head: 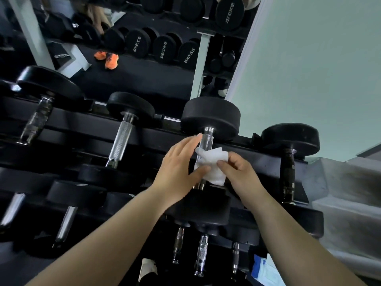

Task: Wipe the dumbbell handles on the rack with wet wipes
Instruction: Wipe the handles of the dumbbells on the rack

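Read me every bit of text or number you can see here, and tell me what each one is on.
"12.5KG", mirror-reversed: top dumbbell end.
"22.5KG", mirror-reversed: right dumbbell end in the row below.
"22.5KG", probably: middle dumbbell end.
"27.5KG", probably: left dumbbell end.
Too small to read: white mark on a black item; print on the blue packet.
No text on the wipe.

Only one view: head-worn, wide-angle, aimed forward and down, held close over the rack and its mirror behind.
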### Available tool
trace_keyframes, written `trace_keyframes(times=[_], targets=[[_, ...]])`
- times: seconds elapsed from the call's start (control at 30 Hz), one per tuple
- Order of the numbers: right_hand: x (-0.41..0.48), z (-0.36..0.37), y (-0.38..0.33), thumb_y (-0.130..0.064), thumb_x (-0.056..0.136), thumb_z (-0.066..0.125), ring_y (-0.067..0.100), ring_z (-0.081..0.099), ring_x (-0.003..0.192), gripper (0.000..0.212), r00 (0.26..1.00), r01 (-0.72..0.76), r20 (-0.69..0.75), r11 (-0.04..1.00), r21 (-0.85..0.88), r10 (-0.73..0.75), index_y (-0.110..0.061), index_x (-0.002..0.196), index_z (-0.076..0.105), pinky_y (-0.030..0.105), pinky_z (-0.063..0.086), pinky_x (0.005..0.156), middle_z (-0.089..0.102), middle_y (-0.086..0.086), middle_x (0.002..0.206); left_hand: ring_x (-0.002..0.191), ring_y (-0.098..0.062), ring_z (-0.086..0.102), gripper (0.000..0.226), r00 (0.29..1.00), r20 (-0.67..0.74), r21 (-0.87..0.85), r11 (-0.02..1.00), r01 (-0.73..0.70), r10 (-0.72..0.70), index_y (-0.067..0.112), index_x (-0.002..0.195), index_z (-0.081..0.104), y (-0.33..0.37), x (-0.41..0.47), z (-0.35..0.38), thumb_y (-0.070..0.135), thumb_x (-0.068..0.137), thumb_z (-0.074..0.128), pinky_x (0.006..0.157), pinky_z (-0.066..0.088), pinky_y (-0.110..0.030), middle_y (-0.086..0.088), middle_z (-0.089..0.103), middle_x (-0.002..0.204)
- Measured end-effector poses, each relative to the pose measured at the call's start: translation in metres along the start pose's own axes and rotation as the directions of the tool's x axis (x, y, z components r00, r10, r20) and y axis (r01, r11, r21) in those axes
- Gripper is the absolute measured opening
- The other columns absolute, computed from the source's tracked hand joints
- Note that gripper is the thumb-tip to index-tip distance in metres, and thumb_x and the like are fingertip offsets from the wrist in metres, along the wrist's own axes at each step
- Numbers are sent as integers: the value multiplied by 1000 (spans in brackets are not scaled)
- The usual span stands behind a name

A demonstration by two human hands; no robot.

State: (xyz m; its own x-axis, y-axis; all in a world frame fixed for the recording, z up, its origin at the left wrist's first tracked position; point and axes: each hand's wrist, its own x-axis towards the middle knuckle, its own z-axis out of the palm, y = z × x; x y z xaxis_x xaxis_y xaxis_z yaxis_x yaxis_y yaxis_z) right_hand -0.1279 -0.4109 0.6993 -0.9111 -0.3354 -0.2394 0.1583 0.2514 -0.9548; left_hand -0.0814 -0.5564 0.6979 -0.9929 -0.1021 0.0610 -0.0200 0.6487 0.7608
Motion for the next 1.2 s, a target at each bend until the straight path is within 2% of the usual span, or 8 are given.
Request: trace_keyframes(times=[0.13, 0.3, 0.47, 0.63, 0.73, 0.83, 0.97, 1.2], targets=[[-3, 11, -1, -8, 88, 53, 6, 54, 71, 13, 1000, 29, -9, 1000, -2, -29, -17, 82, 61, 11, 43, 61, 59, -1, 79, 110, -12, 41, 26, 997, 58, -6, 998, -56, 56, 11, 104, 63, -6, 16, 3, 24, 82, 66, 85, 25, -3, 10, 53, 103], [-10, 17, 8, -8, 88, 54, -9, 54, 76, 16, 990, 77, -108, 987, -140, -93, -23, 91, 57, 2, 40, 72, 57, -17, 86, 55, -7, 36, 36, 978, -115, -151, 976, 158, -176, 17, 57, 39, -23, 18, -12, 16, 83, 63, 51, 33, -11, 5, 41, 59], [-33, 27, 33, -17, 95, 42, -2, 52, 82, 24, 983, -23, -179, 934, -356, -44, -14, 95, 66, 2, 37, 73, 58, -14, 88, 57, -7, 42, 19, 864, -222, -192, 889, 416, -452, 14, 70, 51, -53, 32, -27, 22, 86, 57, 47, 31, -13, 4, 48, 64], [-34, 37, 41, -21, 95, 37, 8, 55, 85, 33, 953, -2, -284, 938, -347, -104, -6, 90, 66, 5, 37, 73, 62, -1, 88, 73, -21, 52, 17, 832, 93, -426, 733, 530, -548, 12, 71, 56, -53, 42, 3, 16, 88, 57, 58, 38, -26, -1, 54, 66], [-34, 36, 43, -21, 96, 36, 14, 56, 87, 35, 956, 10, -273, 940, -342, -109, -4, 90, 66, 17, 40, 74, 63, 4, 90, 60, -25, 50, 16, 832, 310, -618, 567, 544, -460, 2, 84, 55, -35, 49, 11, 14, 93, 50, 60, 42, -31, -12, 54, 68], [-35, 37, 44, -25, 96, 35, 16, 56, 87, 37, 959, 16, -263, 943, -332, -108, -5, 89, 65, 25, 42, 77, 63, 5, 88, 56, -21, 52, 14, 849, 340, -553, 644, 528, -404, 4, 83, 57, -33, 48, 10, 13, 92, 51, 55, 44, -25, -9, 57, 67], [-35, 39, 43, -36, 81, 27, 11, 55, 80, 49, 949, 21, -288, 937, -347, -128, -5, 88, 65, 18, 41, 71, 61, 1, 82, 74, -20, 56, 16, 808, 457, -417, 713, 563, -371, 12, 76, 58, -48, 34, 11, 13, 92, 53, 73, 44, -31, -9, 61, 80], [-35, 36, 46, -25, 95, 35, 16, 55, 80, 36, 963, -5, -255, 937, -349, -90, -7, 84, 64, 25, 42, 72, 62, 6, 83, 71, -17, 56, 15, 841, 352, -627, 563, 538, -412, 13, 81, 54, -32, 67, 7, 9, 94, 47, 67, 45, -28, -6, 59, 81]])
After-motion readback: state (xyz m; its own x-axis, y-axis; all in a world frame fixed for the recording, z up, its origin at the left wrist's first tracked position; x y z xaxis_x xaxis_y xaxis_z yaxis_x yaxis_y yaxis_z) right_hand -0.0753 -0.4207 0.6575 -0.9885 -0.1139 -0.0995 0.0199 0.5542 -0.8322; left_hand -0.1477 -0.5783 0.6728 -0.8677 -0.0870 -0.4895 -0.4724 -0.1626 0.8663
